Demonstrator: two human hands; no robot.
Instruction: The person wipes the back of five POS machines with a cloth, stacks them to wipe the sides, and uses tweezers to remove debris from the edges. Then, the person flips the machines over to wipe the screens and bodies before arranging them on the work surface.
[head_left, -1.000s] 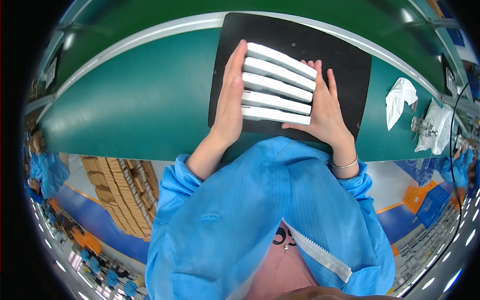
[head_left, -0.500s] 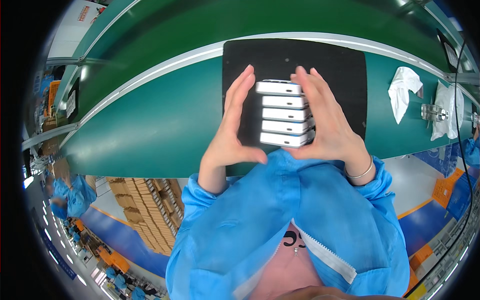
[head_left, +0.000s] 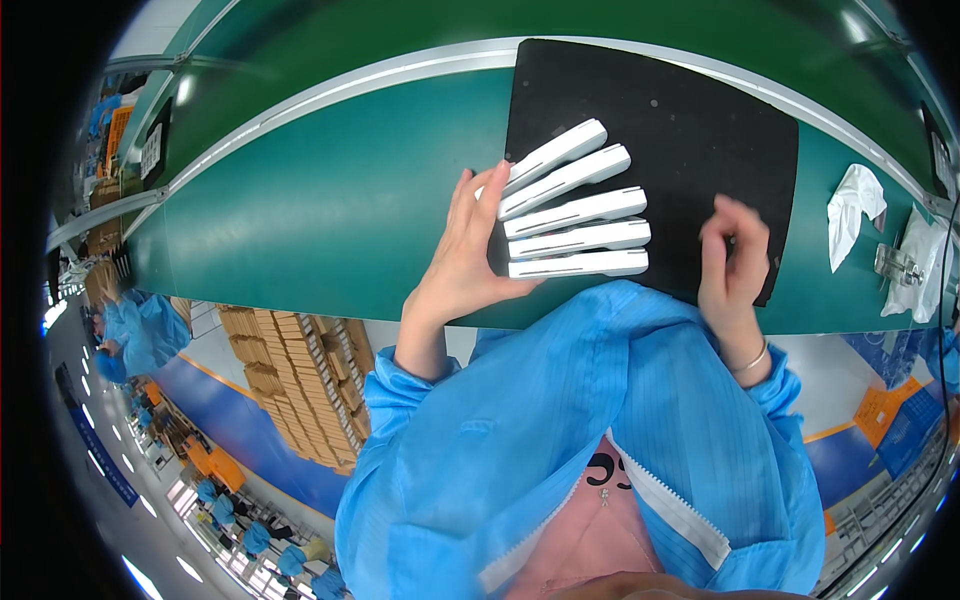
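Several slim white devices with rounded ends [head_left: 577, 212] are fanned out in front of me, one above another, their right ends spread apart. My left hand [head_left: 462, 245] is closed round the left ends of this fan, fingers at the upper one and thumb along the lowest. Dark slits run along their sides. What kind of devices they are I cannot make out. Over the right part of the black mat [head_left: 690, 130], my right hand [head_left: 735, 260] is apart from the devices. Its fingers are loosely curled, a gap shows between thumb and forefinger, and nothing is visible in it.
The mat lies on a green table [head_left: 330, 200] with a pale rail at its far side. To the right are a crumpled white wrapper [head_left: 853, 212], a clear and metal fitting [head_left: 897, 266] and a white bag [head_left: 915, 290]. Stacked brown cartons [head_left: 290, 380] stand beyond the table's near edge, left.
The white devices have gone from an upright stack with port ends facing me to a fan of long sides. My right hand has let go and moved right. My left hand has closed on them.
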